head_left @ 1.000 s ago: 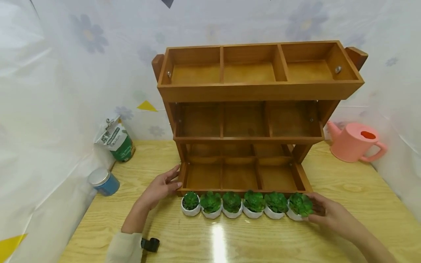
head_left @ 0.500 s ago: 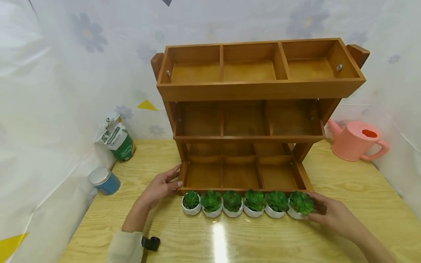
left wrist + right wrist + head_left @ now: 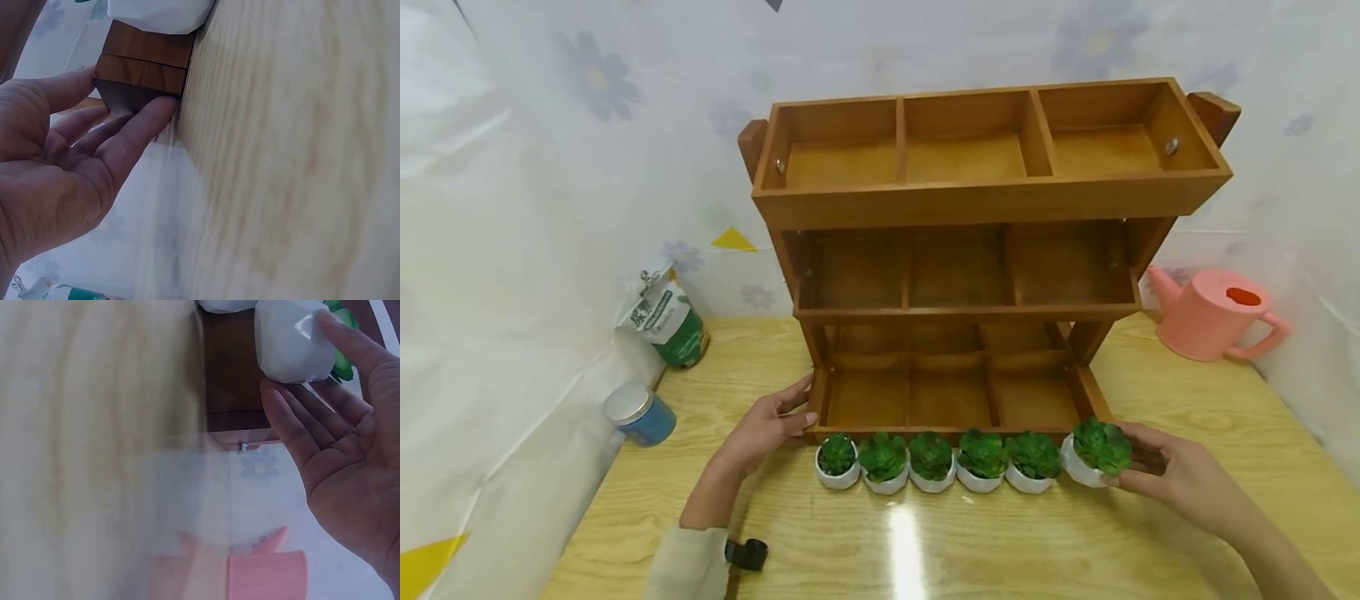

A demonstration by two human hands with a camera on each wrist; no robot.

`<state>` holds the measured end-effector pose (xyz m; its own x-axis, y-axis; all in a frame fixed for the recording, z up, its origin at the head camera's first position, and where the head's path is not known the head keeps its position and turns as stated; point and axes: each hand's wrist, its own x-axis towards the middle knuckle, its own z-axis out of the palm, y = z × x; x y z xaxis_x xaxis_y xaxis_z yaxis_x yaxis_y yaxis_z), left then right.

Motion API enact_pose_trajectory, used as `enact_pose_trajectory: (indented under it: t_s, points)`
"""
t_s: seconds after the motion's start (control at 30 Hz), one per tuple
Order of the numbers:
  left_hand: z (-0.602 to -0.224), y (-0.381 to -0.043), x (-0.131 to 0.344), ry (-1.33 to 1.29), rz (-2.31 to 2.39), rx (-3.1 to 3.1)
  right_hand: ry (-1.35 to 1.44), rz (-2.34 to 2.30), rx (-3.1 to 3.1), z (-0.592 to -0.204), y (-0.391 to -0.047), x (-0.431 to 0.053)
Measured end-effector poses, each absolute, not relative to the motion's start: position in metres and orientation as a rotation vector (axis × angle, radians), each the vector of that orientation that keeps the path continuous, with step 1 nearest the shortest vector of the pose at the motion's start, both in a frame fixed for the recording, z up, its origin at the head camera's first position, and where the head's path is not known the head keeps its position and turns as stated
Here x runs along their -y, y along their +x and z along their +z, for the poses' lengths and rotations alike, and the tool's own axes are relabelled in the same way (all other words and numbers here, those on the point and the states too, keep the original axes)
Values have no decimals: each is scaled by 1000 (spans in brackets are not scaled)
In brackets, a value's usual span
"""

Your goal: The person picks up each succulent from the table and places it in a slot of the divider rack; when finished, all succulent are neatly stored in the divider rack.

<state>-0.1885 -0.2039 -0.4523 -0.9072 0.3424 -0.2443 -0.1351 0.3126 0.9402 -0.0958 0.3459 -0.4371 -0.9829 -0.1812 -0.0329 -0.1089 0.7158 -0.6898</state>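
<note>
In the head view, my right hand holds a potted succulent with a white faceted pot, at the right end of a row. Thumb and fingers pinch the white pot in the right wrist view, where it stands off from the tabletop. Fairly straight fingers of my left hand rest against the lower left end of a three-tier wooden plant shelf. From the left wrist, the thumb and fingertips touch the end of the shelf's wooden frame. Several more potted succulents line the shelf's front edge.
Bare compartments fill all the shelf's tiers. A pink watering can stands to the right on the wooden table. At left are a blue jar and a clipped green-and-white pouch. Patterned sheeting hangs behind.
My right hand has shifted the rightmost succulent up and to the right, opening a gap from its neighbour and tilting it. The left hand has stayed at the shelf's corner.
</note>
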Motion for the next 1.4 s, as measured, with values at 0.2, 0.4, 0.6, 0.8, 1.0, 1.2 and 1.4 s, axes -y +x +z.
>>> enact_pose_trajectory:
  t_s: [0.2,0.4,0.6,0.8,1.0,1.2,1.4]
  points:
    - [-453,-187,207,169,1648,-2150,-283,-1098,-2881,-424,-102,-345]
    - [-454,-190,206,160,1652,-2143,-304,-1087,-2926,-416,-110,-348]
    - [-452,-192,206,150,1658,-2142,-288,-1068,-2952,-407,-122,-346]
    - [-453,-190,206,136,1668,-2137,-226,-1049,-2932,-403,-132,-340]
    - [-453,-190,204,134,1671,-2134,-195,-1034,-2939,-406,-138,-338]
    - [-453,-190,204,120,1667,-2139,-191,-1030,-2952,-409,-146,-333]
    - [-453,-189,203,117,1664,-2145,-194,-1033,-2959,-416,-154,-326]
